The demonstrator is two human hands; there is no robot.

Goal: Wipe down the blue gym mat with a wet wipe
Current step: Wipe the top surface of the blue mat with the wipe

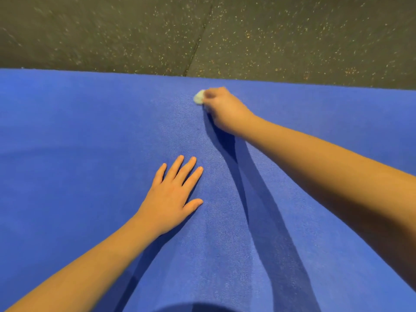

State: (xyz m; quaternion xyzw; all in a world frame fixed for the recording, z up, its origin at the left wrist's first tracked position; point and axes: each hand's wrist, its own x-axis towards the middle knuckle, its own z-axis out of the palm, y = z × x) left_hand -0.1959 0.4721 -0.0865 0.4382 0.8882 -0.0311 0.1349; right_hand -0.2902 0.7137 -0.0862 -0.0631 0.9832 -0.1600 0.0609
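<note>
The mat [90,176] fills the lower part of the view, its far edge meeting a dark speckled floor [112,30]. The right hand [222,109] reaches out near that far edge, fingers curled round a balled-up wipe [199,97] that it presses to the mat. The left hand [173,197] lies flat on the mat nearer the body, fingers straight and spread, holding nothing. The wipe is bunched small, so each pass likely covers a thin strip and patches could be missed. So close to the edge, a long stroke could run the wipe onto the floor and pick up grit. With the arm stretched this far, pressure may fade, and weight on the braced left hand could shift the mat.
</note>
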